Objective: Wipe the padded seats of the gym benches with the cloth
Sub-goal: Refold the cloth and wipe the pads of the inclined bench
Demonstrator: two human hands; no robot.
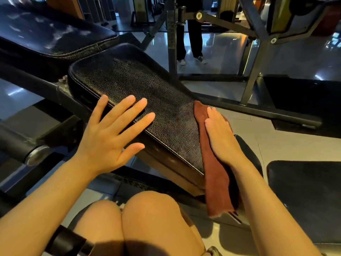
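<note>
Crouching at the near end of a black padded seat, a person has both bare hands on it, knees showing low in the head view. The left hand lies flat with its fingers spread and straight, fingertips resting on the seat's near left edge; it holds nothing. The right hand presses flat, fingers straight and together, on a reddish-brown cloth at the seat's right edge. The cloth is folded into a long strip: its far end lies on the seat's right side just beyond the fingertips, and the rest hangs down past the near right corner, ending in a pale frayed hem. The seat's pebbled cover shows a white stitched seam along its rim. Beyond its far end, another black pad tilts away at the top left, glossy with reflections. Metal frame posts stand behind the seat on a shiny tiled floor, where someone's legs in dark trousers and white shoes stand near a post. A dark mat lies at the right.
</note>
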